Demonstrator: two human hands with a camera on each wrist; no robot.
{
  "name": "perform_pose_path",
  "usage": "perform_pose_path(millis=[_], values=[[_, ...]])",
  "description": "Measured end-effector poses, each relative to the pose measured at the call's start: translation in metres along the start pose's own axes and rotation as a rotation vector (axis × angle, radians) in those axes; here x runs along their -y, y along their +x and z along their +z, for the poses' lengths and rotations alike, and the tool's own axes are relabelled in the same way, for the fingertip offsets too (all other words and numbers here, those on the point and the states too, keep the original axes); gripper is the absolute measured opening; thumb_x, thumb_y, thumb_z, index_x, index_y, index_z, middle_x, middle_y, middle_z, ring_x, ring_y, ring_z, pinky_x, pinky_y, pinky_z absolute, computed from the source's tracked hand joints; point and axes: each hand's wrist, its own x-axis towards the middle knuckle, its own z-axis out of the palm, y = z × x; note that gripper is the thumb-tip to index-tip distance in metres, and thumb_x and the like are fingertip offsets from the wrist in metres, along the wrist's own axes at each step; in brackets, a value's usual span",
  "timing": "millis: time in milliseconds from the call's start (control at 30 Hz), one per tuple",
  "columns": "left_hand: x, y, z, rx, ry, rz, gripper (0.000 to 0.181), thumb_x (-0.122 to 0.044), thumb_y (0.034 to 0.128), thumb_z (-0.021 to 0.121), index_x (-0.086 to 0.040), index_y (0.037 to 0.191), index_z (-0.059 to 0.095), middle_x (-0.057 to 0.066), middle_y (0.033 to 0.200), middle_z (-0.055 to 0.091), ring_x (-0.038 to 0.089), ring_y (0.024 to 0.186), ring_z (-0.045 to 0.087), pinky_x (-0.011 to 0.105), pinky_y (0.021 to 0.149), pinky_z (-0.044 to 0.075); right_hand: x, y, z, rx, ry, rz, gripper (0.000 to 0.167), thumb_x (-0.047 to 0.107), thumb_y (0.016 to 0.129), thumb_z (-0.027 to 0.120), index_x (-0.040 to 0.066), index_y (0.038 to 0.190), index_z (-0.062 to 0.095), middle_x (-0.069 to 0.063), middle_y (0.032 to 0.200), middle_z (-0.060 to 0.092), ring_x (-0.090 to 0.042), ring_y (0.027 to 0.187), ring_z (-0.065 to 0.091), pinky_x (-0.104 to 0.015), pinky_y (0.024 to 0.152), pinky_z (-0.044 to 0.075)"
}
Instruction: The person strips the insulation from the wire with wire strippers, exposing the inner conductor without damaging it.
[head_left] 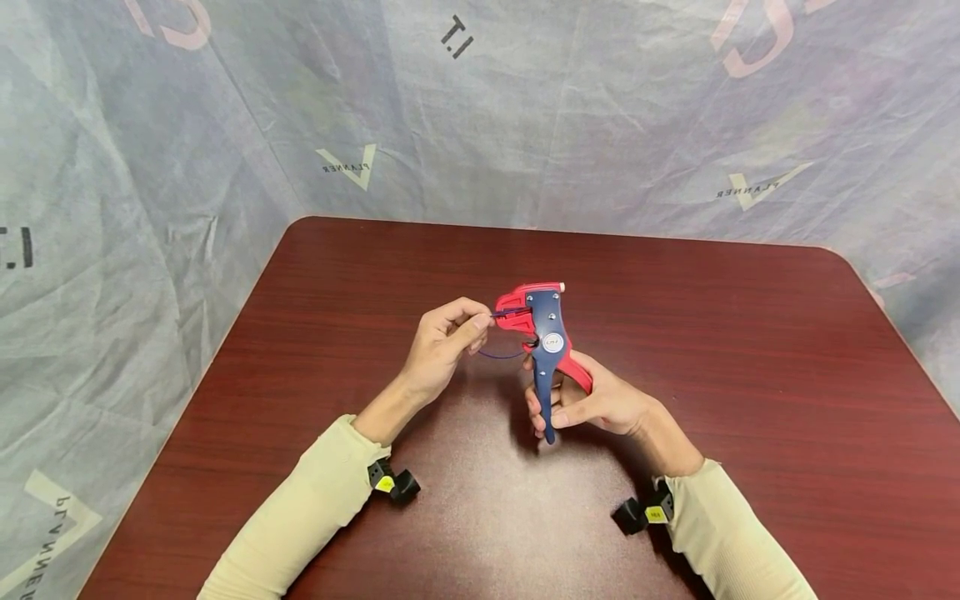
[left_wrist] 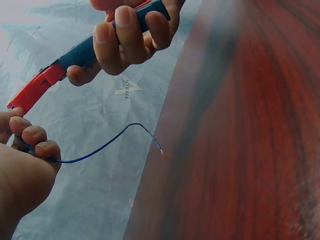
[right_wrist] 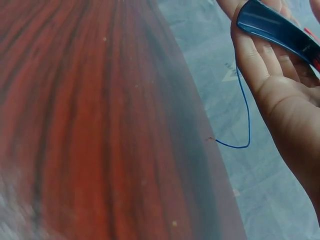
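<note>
A red and blue wire stripper [head_left: 552, 321] is held upright above the table by my right hand [head_left: 607, 400], its fingers round the handles. My left hand [head_left: 442, 343] pinches a thin blue wire [head_left: 501, 357] at the tool's red jaws, and one end of the wire lies between them. In the left wrist view the wire [left_wrist: 100, 149] runs out below my left hand [left_wrist: 30, 160] and bends down to a bare copper end. The same hanging end of the wire [right_wrist: 248, 115] shows in the right wrist view beside my right hand [right_wrist: 285, 95].
The dark red wooden table [head_left: 360, 275] spreads beneath both hands. Grey printed sheeting [head_left: 510, 125] hangs behind it and at the sides. Small black cameras [head_left: 405, 487] are strapped at both wrists, over light sleeves.
</note>
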Motion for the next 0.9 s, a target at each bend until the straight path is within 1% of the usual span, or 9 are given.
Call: perform_pose_path(millis=[233,400,467,500,567,633,700,833,900], values=[[0.0,-0.0001,-0.0011,0.033,-0.021,0.001,0.015,0.008,0.0968,0.048,0.023,0.094,0.049,-0.007,0.064,0.045,0.005,0.06,0.041,0.025,0.056,0.03,-0.0006,-0.0013,-0.0012,0.006,-0.001,0.011,0.053,-0.012,0.088,0.063,0.008,0.134,0.043,-0.007,0.102,0.066,-0.019,0.089,0.069,-0.041,0.086,0.059],[-0.0002,-0.0001,-0.0028,0.055,-0.024,-0.013,0.016,0.007,0.0964,0.048,0.023,0.093,0.048,-0.006,0.062,0.043,0.005,0.058,0.038,0.027,0.055,0.027,-0.0015,-0.002,-0.0016,0.008,-0.006,0.024,0.053,-0.013,0.088,0.062,0.008,0.133,0.043,-0.006,0.102,0.066,-0.018,0.089,0.069,-0.039,0.086,0.059],[-0.0007,0.0,-0.0032,0.059,-0.025,-0.017,0.014,0.006,0.0963,0.049,0.019,0.09,0.051,-0.006,0.062,0.043,0.005,0.058,0.037,0.028,0.055,0.026,-0.0016,-0.0024,-0.0013,0.005,-0.009,0.029,0.053,-0.014,0.088,0.062,0.008,0.133,0.043,-0.006,0.102,0.066,-0.018,0.089,0.069,-0.038,0.086,0.059],[-0.0009,0.0,-0.0035,0.06,-0.025,-0.018,0.013,0.006,0.0961,0.049,0.015,0.088,0.054,-0.006,0.062,0.043,0.006,0.057,0.037,0.029,0.055,0.026,-0.0017,-0.0026,-0.0013,0.003,-0.01,0.031,0.052,-0.014,0.088,0.062,0.008,0.132,0.044,-0.006,0.101,0.066,-0.017,0.089,0.069,-0.038,0.086,0.059],[-0.0009,0.0001,-0.0039,0.064,-0.026,-0.019,0.015,0.006,0.0959,0.049,0.005,0.085,0.06,-0.006,0.062,0.044,0.006,0.057,0.037,0.028,0.055,0.026,-0.0015,-0.0029,-0.001,-0.003,-0.011,0.036,0.052,-0.013,0.088,0.063,0.008,0.132,0.044,-0.006,0.101,0.066,-0.017,0.089,0.069,-0.038,0.086,0.059],[-0.0009,0.0001,-0.004,0.069,-0.029,-0.021,0.022,0.007,0.0956,0.049,-0.005,0.084,0.063,-0.007,0.062,0.044,0.006,0.057,0.037,0.03,0.055,0.026,-0.0012,-0.0031,-0.0007,-0.01,-0.015,0.04,0.052,-0.013,0.088,0.064,0.009,0.131,0.045,-0.005,0.1,0.066,-0.017,0.088,0.069,-0.038,0.085,0.059],[-0.001,0.0,-0.004,0.073,-0.034,-0.022,0.023,0.007,0.0954,0.049,-0.007,0.084,0.064,-0.007,0.061,0.044,0.006,0.057,0.037,0.03,0.055,0.026,-0.0011,-0.003,-0.0005,-0.014,-0.022,0.04,0.052,-0.012,0.088,0.064,0.009,0.131,0.045,-0.005,0.099,0.066,-0.017,0.088,0.069,-0.038,0.085,0.059],[-0.0018,-0.0007,-0.0029,0.071,-0.04,-0.025,0.018,0.007,0.095,0.048,0.001,0.084,0.061,-0.006,0.061,0.043,0.007,0.056,0.036,0.029,0.055,0.025,-0.0006,-0.0033,0.0,-0.014,-0.032,0.035,0.05,-0.012,0.088,0.064,0.009,0.13,0.046,-0.005,0.099,0.067,-0.017,0.088,0.069,-0.037,0.084,0.059],[-0.002,-0.001,-0.0025,0.069,-0.035,-0.028,0.02,0.007,0.0949,0.049,-0.003,0.084,0.063,-0.006,0.061,0.043,0.007,0.057,0.036,0.027,0.055,0.026,-0.0003,-0.0035,0.0003,-0.015,-0.038,0.034,0.049,-0.012,0.088,0.064,0.008,0.129,0.047,-0.005,0.099,0.067,-0.017,0.088,0.069,-0.036,0.083,0.059]])
